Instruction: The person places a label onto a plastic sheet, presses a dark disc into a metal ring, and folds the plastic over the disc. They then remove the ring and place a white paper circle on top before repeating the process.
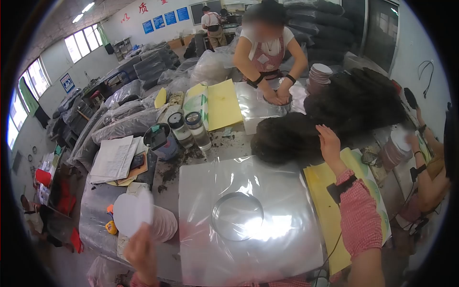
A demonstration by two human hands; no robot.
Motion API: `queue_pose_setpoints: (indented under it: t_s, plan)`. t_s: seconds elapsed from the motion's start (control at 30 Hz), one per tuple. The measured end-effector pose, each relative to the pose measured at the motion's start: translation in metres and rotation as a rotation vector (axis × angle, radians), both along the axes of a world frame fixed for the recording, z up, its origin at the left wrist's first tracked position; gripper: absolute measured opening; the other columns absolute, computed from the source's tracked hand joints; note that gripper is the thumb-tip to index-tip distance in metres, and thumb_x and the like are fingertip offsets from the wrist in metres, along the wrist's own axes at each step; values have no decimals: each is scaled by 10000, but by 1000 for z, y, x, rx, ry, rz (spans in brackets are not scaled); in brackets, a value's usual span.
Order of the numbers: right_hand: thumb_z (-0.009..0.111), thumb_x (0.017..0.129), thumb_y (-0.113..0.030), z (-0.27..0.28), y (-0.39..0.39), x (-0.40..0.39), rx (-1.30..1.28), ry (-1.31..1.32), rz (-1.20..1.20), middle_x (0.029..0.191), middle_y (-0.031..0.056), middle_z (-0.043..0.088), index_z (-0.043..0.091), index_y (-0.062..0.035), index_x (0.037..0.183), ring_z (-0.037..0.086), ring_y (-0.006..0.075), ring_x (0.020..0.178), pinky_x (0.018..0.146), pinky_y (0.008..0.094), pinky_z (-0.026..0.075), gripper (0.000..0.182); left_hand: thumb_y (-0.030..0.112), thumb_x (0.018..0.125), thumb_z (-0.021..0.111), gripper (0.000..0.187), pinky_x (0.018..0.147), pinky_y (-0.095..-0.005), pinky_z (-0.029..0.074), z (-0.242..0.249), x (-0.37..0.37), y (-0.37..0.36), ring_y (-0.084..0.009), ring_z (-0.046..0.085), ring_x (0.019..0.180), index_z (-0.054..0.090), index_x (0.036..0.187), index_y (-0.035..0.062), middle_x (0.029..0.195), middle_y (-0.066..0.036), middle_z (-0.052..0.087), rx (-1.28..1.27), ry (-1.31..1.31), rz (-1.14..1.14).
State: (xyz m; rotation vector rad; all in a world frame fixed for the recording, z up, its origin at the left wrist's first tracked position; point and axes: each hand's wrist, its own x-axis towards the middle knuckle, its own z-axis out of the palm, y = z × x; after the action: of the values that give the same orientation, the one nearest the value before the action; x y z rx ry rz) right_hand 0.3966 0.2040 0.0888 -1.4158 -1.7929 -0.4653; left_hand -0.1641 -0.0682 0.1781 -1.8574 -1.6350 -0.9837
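We reach for dark fibre while holding a white disc.
Right hand [330,143], fingers spread, touches the fibre pile [287,138] at centre; left hand [141,251] pinches the disc [131,213], lower left; next, grab a tuft.

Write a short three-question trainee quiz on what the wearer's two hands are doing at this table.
1. True or false: the left hand holds a white disc.
2. What does the right hand reach toward? A) the dark fibrous pile B) the two jars C) the yellow sheet
3. What lies under the clear plastic sheet in front of the wearer?

Key: 1 true. 2 A. 3 a metal ring.
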Motion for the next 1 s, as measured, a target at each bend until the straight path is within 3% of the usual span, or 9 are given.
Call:
queue_pose_setpoints:
  t_s: [0.07, 0.13, 0.2, 0.33, 0.37, 0.53, 0.63, 0.73, 1.0]
  plan:
    - [604, 877, 41, 21, -32, -39, -36, 158, 64, 1202, 183, 683, 680, -36, 1216, 647, 358, 1134, 1011, 439, 501, 356, -34, 708, 738, 219, 767, -371, 588, -22, 55, 10, -291, 742, 924, 764, 911, 44, 997, -125, 754, 42, 30, -400]
    - [590, 871, 68, 36, -73, -76, -104, 346, 176, 1207, 186, 681, 672, -39, 1246, 647, 358, 1135, 1003, 431, 505, 399, 31, 775, 712, 293, 898, -419, 556, -65, 111, 32, -290, 711, 1048, 744, 1066, 45, 1126, -132, 730, -257, 26, -619]
    - [573, 862, 87, 41, -108, -109, -81, 281, 297, 1212, 191, 677, 669, -31, 1252, 642, 364, 1143, 1006, 437, 505, 419, 59, 789, 716, 320, 906, -395, 557, -130, 136, 40, -271, 709, 1055, 732, 1109, 65, 1158, -93, 725, -519, -2, -598]
    - [622, 787, -63, 20, -192, -168, -182, -98, 617, 1222, 173, 672, 660, 26, 1223, 632, 344, 1180, 1030, 459, 507, 446, 98, 800, 744, 366, 754, -347, 588, -147, 112, 15, -255, 728, 951, 720, 1165, 94, 1113, -83, 725, -578, -71, -789]
    - [630, 775, -64, -59, -217, -187, -300, -248, 725, 1236, 197, 659, 646, 51, 1226, 617, 352, 1201, 1033, 463, 504, 465, 98, 800, 744, 366, 754, -347, 588, -140, 102, 5, -255, 728, 951, 720, 1165, 94, 1113, -83, 725, -578, -69, -780]
    - [797, 766, -397, -4, -210, -206, -402, -103, 765, 1292, 254, 612, 612, 99, 1221, 618, 360, 1179, 989, 387, 528, 698, 260, 804, 797, 647, 714, -398, 569, -103, 88, 31, -322, 688, 838, 562, 1360, 25, 1057, -156, 639, -680, -61, -507]
    - [831, 705, -265, 25, -178, -241, -718, -212, 533, 1200, 184, 577, 481, 132, 1349, 653, 318, 968, 844, 384, 586, 834, 340, 760, 828, 994, 732, -393, 585, -74, 112, 100, -340, 683, 893, 322, 1449, -168, 1115, -205, 568, -845, 38, -460]
    - [783, 725, -149, -58, -163, -274, -718, -421, 191, 1097, 168, 552, 448, 136, 1374, 650, 283, 880, 695, 354, 604, 784, 302, 707, 857, 1052, 700, -356, 595, -110, 135, 113, -302, 694, 880, 297, 1415, -240, 1114, -224, 567, -1067, 391, -338]
    - [623, 801, -54, -101, -150, -278, -765, -462, 216, 1016, 182, 555, 597, 113, 1117, 652, 271, 774, 602, 340, 583, 358, 103, 755, 758, 756, 693, -331, 602, -179, 134, 122, -279, 706, 848, 423, 1367, -189, 1129, -211, 589, -950, 322, -361]
